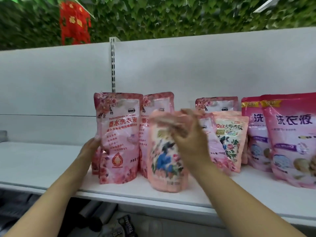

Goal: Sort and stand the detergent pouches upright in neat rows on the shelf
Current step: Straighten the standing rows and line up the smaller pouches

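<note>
Gripping the peach pouch (165,156) top, right hand (188,139); left hand (90,147) flat against rose pouch (118,134).

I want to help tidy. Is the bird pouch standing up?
Standing: the bird pouch has its bottom on the shelf, right hand gripping its top.

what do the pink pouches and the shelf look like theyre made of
Rose-print pouch: glossy flexible plastic film, judging by glare streaks and crinkles.
Bird-print pouch, gripped at its top by the right hand: similar soft film, top crumpled.
Shelf: likely white painted metal, matte.
</note>
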